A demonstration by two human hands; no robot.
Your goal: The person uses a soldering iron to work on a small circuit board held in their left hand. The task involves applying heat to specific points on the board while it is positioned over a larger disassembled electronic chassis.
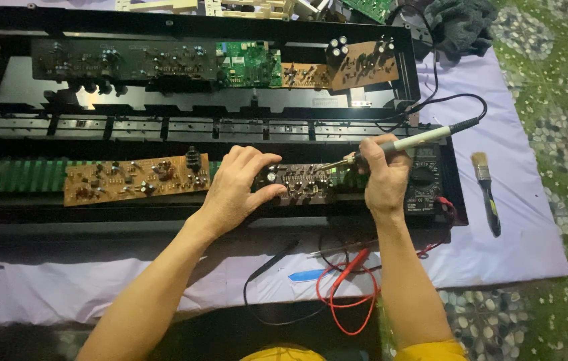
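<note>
Lilac cloth covers the work surface, and beyond its right edge lies green patterned flooring. On the cloth sits a long black open case, its right end stopping short of a paintbrush that lies alone on bare cloth.

Both forearms reach in from the near edge. The left hand rests palm down, fingers curled and thumb pressed against the left end of a small dark circuit board, which sits in the near channel of the case, right of centre. The right hand is closed around a soldering iron, gripped like a pen, its tip slanting down and left onto the right part of that board. Its black cord loops away to the far right.

Left of the hands lies a brown circuit board, close by in the same channel. A multimeter sits just right of the right hand. Red and black test leads curl on the near cloth between the forearms.
</note>
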